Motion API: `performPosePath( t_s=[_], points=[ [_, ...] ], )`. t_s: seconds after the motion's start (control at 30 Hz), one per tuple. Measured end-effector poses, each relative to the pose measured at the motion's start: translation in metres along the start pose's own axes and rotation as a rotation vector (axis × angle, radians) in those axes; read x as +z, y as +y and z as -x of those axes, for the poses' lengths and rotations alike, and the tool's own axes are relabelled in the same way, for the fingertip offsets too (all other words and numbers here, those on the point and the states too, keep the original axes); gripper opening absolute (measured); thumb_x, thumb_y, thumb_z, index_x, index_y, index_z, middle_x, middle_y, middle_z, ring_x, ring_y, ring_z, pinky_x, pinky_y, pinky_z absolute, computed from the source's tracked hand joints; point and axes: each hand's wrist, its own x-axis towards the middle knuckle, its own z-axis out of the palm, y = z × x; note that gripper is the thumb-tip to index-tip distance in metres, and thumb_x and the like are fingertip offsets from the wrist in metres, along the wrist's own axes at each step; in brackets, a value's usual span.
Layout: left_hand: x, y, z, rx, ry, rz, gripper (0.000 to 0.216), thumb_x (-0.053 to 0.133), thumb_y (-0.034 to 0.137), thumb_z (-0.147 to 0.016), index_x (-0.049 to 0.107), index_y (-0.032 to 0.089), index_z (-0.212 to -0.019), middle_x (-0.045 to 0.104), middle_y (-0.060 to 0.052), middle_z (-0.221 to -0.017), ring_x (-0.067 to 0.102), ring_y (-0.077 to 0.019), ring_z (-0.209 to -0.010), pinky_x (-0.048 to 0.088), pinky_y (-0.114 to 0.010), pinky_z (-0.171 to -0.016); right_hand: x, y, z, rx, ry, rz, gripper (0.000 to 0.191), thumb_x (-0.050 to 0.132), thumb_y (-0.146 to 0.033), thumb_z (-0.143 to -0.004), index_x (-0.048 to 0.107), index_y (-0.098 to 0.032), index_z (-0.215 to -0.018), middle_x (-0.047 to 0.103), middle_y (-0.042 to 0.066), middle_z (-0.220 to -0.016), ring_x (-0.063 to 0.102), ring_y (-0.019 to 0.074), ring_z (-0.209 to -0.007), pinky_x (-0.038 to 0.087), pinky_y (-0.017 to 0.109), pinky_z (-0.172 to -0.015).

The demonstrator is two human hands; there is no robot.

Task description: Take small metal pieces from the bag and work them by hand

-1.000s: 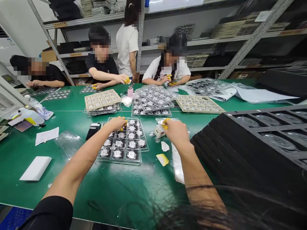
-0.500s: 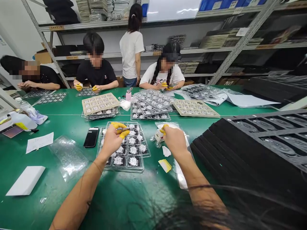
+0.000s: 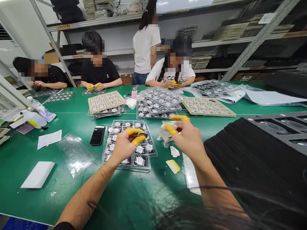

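My left hand [image 3: 126,144] hovers over a clear plastic tray [image 3: 129,166] filled with several small round silver parts. Its thumb and forefinger wear yellow finger cots and pinch one small dark part. My right hand [image 3: 186,136] is raised to the right of the tray, also in yellow finger cots. Its thumb and a finger pinch a bit of white plastic wrap [image 3: 164,133], while the forefinger points out to the left. A white scrap [image 3: 175,151] and a yellow-and-white slip [image 3: 173,166] lie on the green table [image 3: 134,198] below it.
A black phone [image 3: 97,135] lies left of the tray, with a clear empty blister [image 3: 75,153], a paper note [image 3: 49,139] and a white pad [image 3: 37,174] further left. Stacked part trays [image 3: 158,103] stand behind. Black foam trays [image 3: 259,150] fill the right. Several people work at the far side.
My left hand drew back from the tray's far rows toward its middle, pinching a small part. My right hand lifted with the wrap and its forefinger stretched out. The camera shifted slightly.
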Motion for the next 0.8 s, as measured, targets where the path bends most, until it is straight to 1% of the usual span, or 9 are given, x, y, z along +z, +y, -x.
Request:
performPosePath(
  t_s=[0.07, 0.13, 0.2, 0.27, 0.33, 0.47, 0.57, 0.73, 0.8],
  points=[
    [0.003, -0.001, 0.001, 0.000, 0.004, 0.002, 0.022, 0.080, 0.029, -0.080, 0.077, 0.021, -0.100, 0.076, -0.006, -0.102, 0.075, -0.0190, -0.091, 0.064, -0.034, -0.089, 0.006, -0.008, 0.007, -0.035, -0.129, -0.228, 0.022, 0.063, -0.039, -0.083, 0.072, -0.019, -0.090, 0.074, 0.005, -0.083, 0.064, 0.0192, -0.073, 0.051, 0.030, -0.068],
    [0.005, -0.001, 0.003, 0.010, 0.006, -0.020, 0.023, 0.080, 0.030, -0.081, 0.077, 0.021, -0.101, 0.075, -0.007, -0.103, 0.075, -0.0191, -0.092, 0.065, -0.033, -0.089, 0.011, -0.017, 0.017, -0.087, -0.240, -0.516, 0.023, 0.063, -0.037, -0.082, 0.074, -0.020, -0.094, 0.077, 0.005, -0.090, 0.069, 0.0182, -0.081, 0.056, 0.030, -0.074],
    [0.006, -0.001, 0.004, 0.023, -0.002, -0.026, 0.023, 0.080, 0.031, -0.082, 0.077, 0.022, -0.102, 0.074, -0.007, -0.105, 0.075, -0.0195, -0.094, 0.065, -0.033, -0.090, 0.016, -0.026, 0.027, -0.117, -0.298, -0.735, 0.026, 0.065, -0.037, -0.083, 0.077, -0.022, -0.100, 0.079, 0.005, -0.100, 0.073, 0.0188, -0.093, 0.059, 0.031, -0.083],
    [0.006, -0.001, 0.006, 0.036, -0.010, -0.034, 0.023, 0.080, 0.032, -0.082, 0.077, 0.022, -0.102, 0.074, -0.007, -0.106, 0.075, -0.0201, -0.096, 0.065, -0.033, -0.091, 0.019, -0.033, 0.035, -0.143, -0.316, -0.811, 0.029, 0.070, -0.039, -0.083, 0.078, -0.025, -0.106, 0.079, 0.004, -0.106, 0.074, 0.0199, -0.097, 0.061, 0.033, -0.085],
    [0.006, 0.001, 0.009, 0.057, -0.011, -0.066, 0.022, 0.078, 0.031, -0.083, 0.078, 0.022, -0.103, 0.075, -0.006, -0.104, 0.076, -0.0203, -0.095, 0.065, -0.033, -0.090, 0.023, -0.035, 0.040, -0.233, -0.272, -0.750, 0.028, 0.073, -0.037, -0.083, 0.079, -0.026, -0.108, 0.080, 0.004, -0.106, 0.076, 0.0206, -0.094, 0.063, 0.035, -0.084],
    [0.006, 0.003, 0.013, 0.152, 0.054, -0.238, 0.021, 0.076, 0.030, -0.086, 0.081, 0.025, -0.106, 0.079, -0.004, -0.097, 0.075, -0.0202, -0.089, 0.064, -0.034, -0.086, 0.027, -0.030, 0.040, -0.510, -0.031, -0.513, 0.022, 0.063, -0.023, -0.088, 0.082, -0.028, -0.099, 0.081, 0.002, -0.103, 0.077, 0.0209, -0.096, 0.063, 0.037, -0.087],
    [0.005, 0.005, 0.013, 0.173, 0.081, -0.322, 0.021, 0.075, 0.032, -0.088, 0.082, 0.028, -0.107, 0.080, -0.003, -0.096, 0.074, -0.0196, -0.084, 0.063, -0.033, -0.080, 0.029, -0.026, 0.039, -0.578, 0.044, -0.435, 0.027, 0.058, -0.020, -0.090, 0.082, -0.030, -0.096, 0.081, 0.001, -0.101, 0.078, 0.0203, -0.093, 0.064, 0.036, -0.082],
    [0.004, 0.007, 0.013, 0.216, 0.049, -0.531, 0.021, 0.072, 0.018, -0.084, 0.083, 0.029, -0.097, 0.079, 0.001, -0.082, 0.071, -0.0171, -0.074, 0.059, -0.030, -0.073, 0.040, -0.026, 0.043, -0.717, 0.100, -0.415, 0.033, 0.056, -0.013, -0.088, 0.082, -0.030, -0.101, 0.080, 0.002, -0.105, 0.079, 0.0194, -0.089, 0.063, 0.033, -0.076],
    [0.005, 0.006, 0.014, 0.240, 0.100, -0.484, 0.019, 0.074, 0.020, -0.085, 0.083, 0.028, -0.101, 0.080, 0.000, -0.087, 0.073, -0.0175, -0.077, 0.061, -0.030, -0.076, 0.045, -0.025, 0.042, -0.673, 0.126, -0.458, 0.031, 0.059, -0.013, -0.087, 0.083, -0.028, -0.099, 0.081, 0.003, -0.102, 0.079, 0.0197, -0.089, 0.064, 0.032, -0.078]
  ],
)
